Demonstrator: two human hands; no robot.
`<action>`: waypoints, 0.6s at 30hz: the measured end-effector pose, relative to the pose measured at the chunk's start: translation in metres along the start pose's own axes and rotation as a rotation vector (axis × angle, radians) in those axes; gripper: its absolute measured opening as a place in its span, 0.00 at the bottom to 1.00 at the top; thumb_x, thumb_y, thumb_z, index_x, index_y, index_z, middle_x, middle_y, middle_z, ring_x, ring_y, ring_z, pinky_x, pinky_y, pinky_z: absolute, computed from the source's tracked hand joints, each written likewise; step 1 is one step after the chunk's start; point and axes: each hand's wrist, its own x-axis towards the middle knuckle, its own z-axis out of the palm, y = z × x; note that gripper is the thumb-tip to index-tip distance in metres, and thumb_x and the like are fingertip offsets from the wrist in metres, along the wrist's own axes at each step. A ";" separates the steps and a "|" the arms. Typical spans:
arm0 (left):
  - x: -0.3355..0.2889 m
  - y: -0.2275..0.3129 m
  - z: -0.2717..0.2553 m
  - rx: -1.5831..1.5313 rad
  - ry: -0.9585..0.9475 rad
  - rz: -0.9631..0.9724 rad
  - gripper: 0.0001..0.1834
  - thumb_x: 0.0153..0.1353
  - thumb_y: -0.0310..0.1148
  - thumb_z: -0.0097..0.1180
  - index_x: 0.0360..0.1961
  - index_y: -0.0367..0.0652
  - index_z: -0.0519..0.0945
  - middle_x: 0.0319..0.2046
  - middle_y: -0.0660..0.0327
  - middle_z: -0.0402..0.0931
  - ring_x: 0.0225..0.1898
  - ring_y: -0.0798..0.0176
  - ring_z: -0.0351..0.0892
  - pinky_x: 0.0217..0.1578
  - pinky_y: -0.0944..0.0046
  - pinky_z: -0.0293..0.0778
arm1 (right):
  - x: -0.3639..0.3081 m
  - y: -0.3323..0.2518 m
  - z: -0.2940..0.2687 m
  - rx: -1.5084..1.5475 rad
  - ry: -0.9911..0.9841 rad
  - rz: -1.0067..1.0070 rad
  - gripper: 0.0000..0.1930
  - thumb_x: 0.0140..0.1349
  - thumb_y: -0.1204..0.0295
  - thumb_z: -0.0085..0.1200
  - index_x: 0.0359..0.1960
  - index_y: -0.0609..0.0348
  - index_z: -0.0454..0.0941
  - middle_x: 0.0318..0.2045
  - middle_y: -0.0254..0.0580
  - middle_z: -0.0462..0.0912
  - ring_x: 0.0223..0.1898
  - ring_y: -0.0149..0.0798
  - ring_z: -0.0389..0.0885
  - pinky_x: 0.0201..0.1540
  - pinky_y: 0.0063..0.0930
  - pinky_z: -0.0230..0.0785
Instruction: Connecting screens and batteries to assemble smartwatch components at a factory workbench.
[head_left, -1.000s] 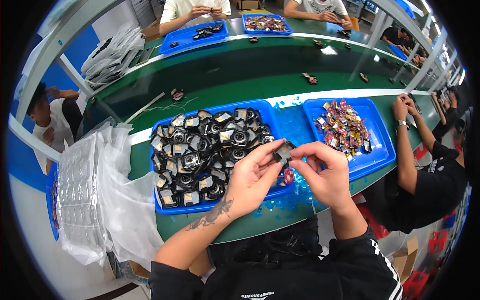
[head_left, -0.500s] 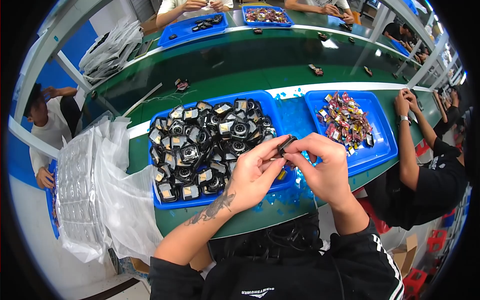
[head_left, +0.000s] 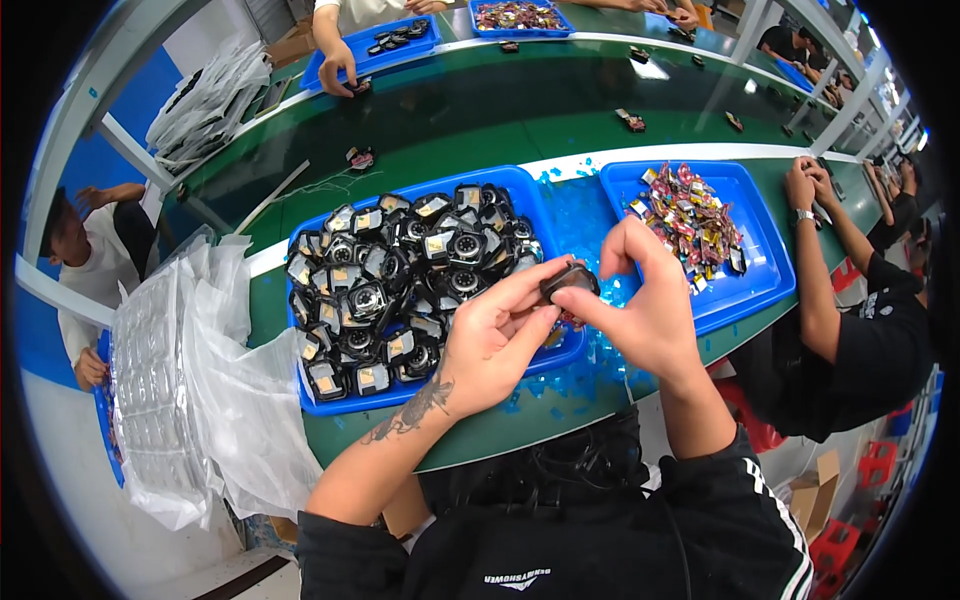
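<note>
My left hand (head_left: 490,340) pinches a small black watch case (head_left: 573,284) between thumb and fingers, above the right edge of a blue tray (head_left: 400,403). My right hand (head_left: 655,315) has its thumb against the case, while its index finger bends above. The case's dark broad face is turned upward. Several black watch cases (head_left: 365,300), some with round ringed backs and some with silvery inserts, lie heaped in that tray. A second blue tray (head_left: 768,265), right of my hands, holds a pile of small red, yellow and silver parts (head_left: 693,225).
Blue film scraps (head_left: 585,225) litter the green table between the trays. Clear plastic blister trays (head_left: 165,370) with white wrap stand at left. Beyond runs a green conveyor belt (head_left: 470,120) carrying scattered parts. A co-worker's hand (head_left: 337,72) reaches onto it; another person (head_left: 850,340) sits at right.
The watch case has turned so its broad face shows. My right index finger has lifted and curled. Across the belt, a co-worker's hand has come down to a part there.
</note>
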 end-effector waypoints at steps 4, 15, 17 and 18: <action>0.003 0.008 0.011 -0.202 0.100 0.071 0.26 0.67 0.20 0.48 0.66 0.35 0.61 0.53 0.52 0.74 0.54 0.66 0.75 0.55 0.67 0.72 | -0.021 0.024 0.001 0.630 0.041 0.186 0.15 0.51 0.77 0.66 0.39 0.61 0.74 0.31 0.33 0.75 0.37 0.29 0.75 0.42 0.25 0.72; 0.005 0.006 -0.001 0.815 0.039 0.506 0.18 0.53 0.16 0.60 0.47 0.36 0.82 0.52 0.48 0.76 0.46 0.55 0.82 0.43 0.62 0.80 | -0.031 0.016 -0.002 0.670 -0.081 0.217 0.08 0.59 0.82 0.59 0.41 0.69 0.80 0.36 0.42 0.83 0.39 0.29 0.82 0.39 0.21 0.79; 0.006 0.007 -0.001 0.920 0.035 0.576 0.18 0.51 0.21 0.64 0.46 0.36 0.82 0.49 0.51 0.79 0.45 0.51 0.82 0.44 0.59 0.81 | -0.031 0.014 -0.006 0.600 -0.167 0.213 0.06 0.61 0.80 0.58 0.39 0.69 0.79 0.35 0.39 0.81 0.37 0.28 0.81 0.38 0.20 0.78; 0.005 0.007 -0.002 0.922 0.035 0.574 0.18 0.51 0.21 0.64 0.46 0.36 0.82 0.49 0.51 0.79 0.45 0.51 0.82 0.44 0.59 0.81 | -0.031 0.015 -0.006 0.602 -0.167 0.214 0.06 0.61 0.80 0.58 0.39 0.69 0.79 0.35 0.39 0.81 0.37 0.28 0.81 0.38 0.20 0.78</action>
